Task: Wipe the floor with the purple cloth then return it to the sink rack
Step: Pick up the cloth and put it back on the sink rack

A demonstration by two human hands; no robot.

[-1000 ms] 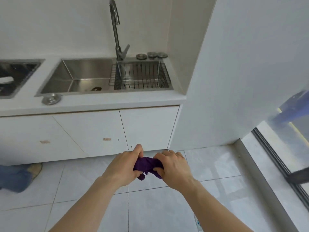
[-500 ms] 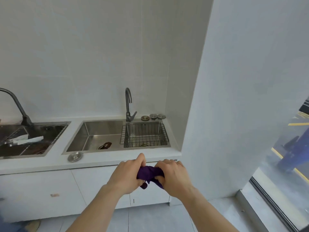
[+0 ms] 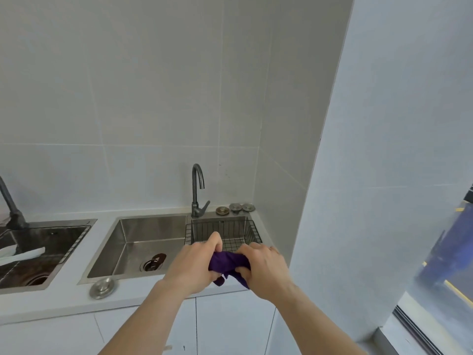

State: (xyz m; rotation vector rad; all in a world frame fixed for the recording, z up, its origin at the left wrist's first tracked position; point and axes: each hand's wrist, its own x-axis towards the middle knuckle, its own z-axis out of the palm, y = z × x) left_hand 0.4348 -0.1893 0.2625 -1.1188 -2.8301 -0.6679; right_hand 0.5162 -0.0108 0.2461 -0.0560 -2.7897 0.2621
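Note:
A bunched purple cloth [image 3: 228,263] is held between both hands in front of the counter edge. My left hand [image 3: 195,265] grips its left side and my right hand [image 3: 265,270] grips its right side, so most of the cloth is hidden. Just behind the hands a black wire sink rack [image 3: 230,230] sits in the right end of the steel sink [image 3: 143,242], and it looks empty.
A dark faucet [image 3: 197,193] stands behind the rack, with three round drain plugs [image 3: 235,208] beside it. A metal strainer lid [image 3: 103,288] lies on the white counter. A second sink [image 3: 38,252] is at left. A white wall [image 3: 384,175] closes the right side.
The view has risen from the floor tiles to the counter and wall. Both hands, still gripping the cloth, have come up to sink height, just in front of the rack.

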